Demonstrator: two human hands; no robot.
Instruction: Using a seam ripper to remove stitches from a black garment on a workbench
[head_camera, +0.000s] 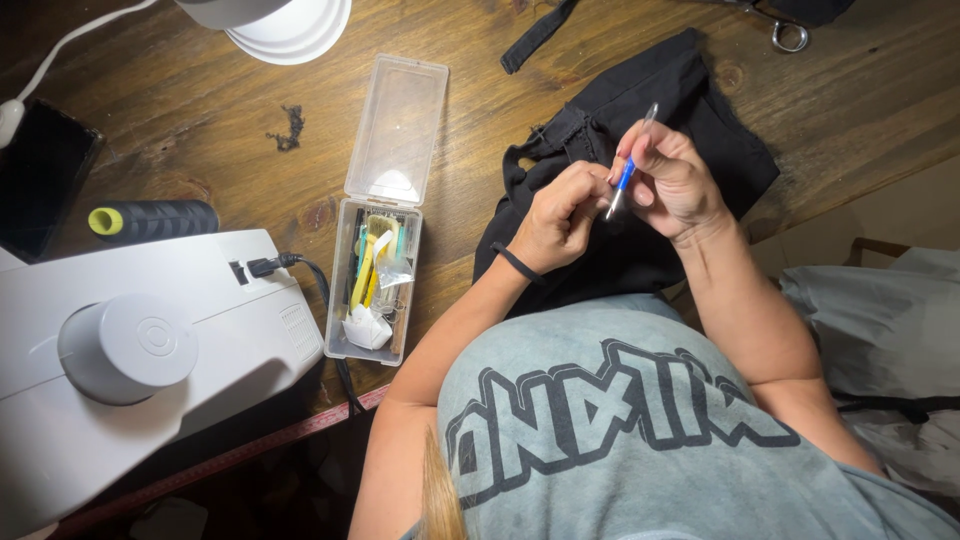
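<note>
Dark wooden desk (200, 110) fills the frame, knotty and worn; far left a white sewing machine (140, 350) with a round handwheel, a dark thread spool (155, 220) with a yellow-green core just above it, and a black phone-like slab (40, 180) at the left edge; upper left, the white rim of a lamp shade (290, 30); a small tangle of black thread scraps (290, 128) lies near it; centre left, an open clear plastic box (375, 280) with lid flipped back, holding yellow and teal small tools and a scrap of white.

Centre right: black garment (700, 100) bunched on the desk, soft and limp, likely light, folds wherever it is pulled; best pinched at a seam or hem edge, since loose cloth will slip and sag; left hand (560, 215) is clenched in a pinch on a fold of it, black band at the wrist; right hand (675, 185) just beside, touching, grip closed around a thin blue-handled seam ripper (627, 172), clear cap end up, metal tip down toward the pinched cloth; tool looks stiff, light, slim, sharp-tipped, held mid-shaft like a pen.

Upper right: scissors handle loop (790, 35) and a black strap (535, 35); right edge, grey cloth heap (880, 320).
</note>
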